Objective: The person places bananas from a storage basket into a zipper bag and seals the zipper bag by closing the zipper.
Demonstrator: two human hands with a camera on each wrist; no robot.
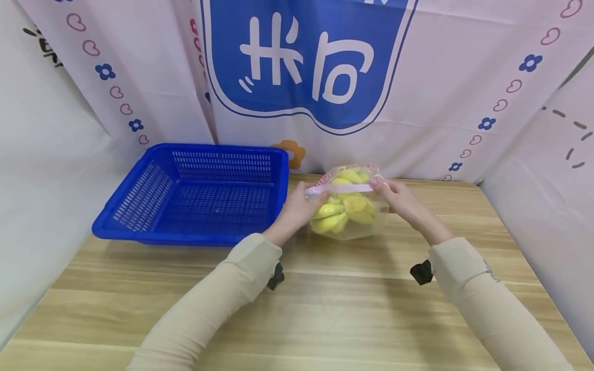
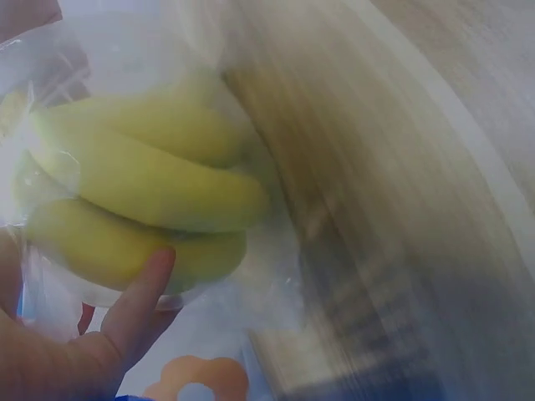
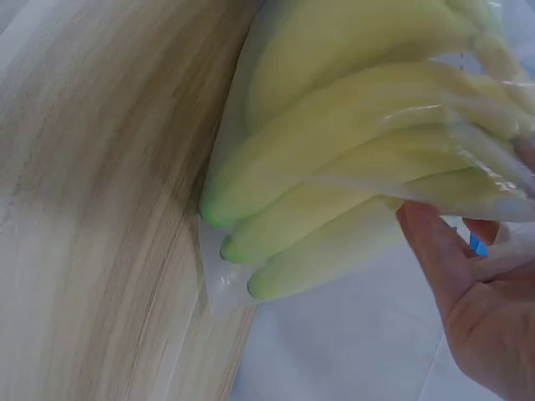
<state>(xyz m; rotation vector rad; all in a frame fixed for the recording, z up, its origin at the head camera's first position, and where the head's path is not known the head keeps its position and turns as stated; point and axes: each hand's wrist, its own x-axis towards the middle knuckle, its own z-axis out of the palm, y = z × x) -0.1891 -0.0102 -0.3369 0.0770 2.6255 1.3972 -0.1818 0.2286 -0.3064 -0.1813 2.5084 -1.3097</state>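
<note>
A clear zip bag (image 1: 350, 232) holds several yellow bananas (image 1: 330, 210) near the back edge of the table. Its pale pink zip strip (image 1: 343, 189) runs across the top. My left hand (image 1: 298, 208) pinches the bag's upper left end, while my right hand (image 1: 408, 203) pinches the upper right end. In the left wrist view the bananas (image 2: 155, 180) show through the film, with a thumb lying against the bag. The right wrist view shows green-tipped bananas (image 3: 334, 150) and my right thumb (image 3: 430, 242) against the plastic.
A blue plastic basket (image 1: 283, 175) with slotted walls stands to the left of the bag, nothing in it. The wooden table (image 1: 334, 319) extends toward me. Behind it hangs a printed white cloth (image 1: 431, 103) with a blue emblem.
</note>
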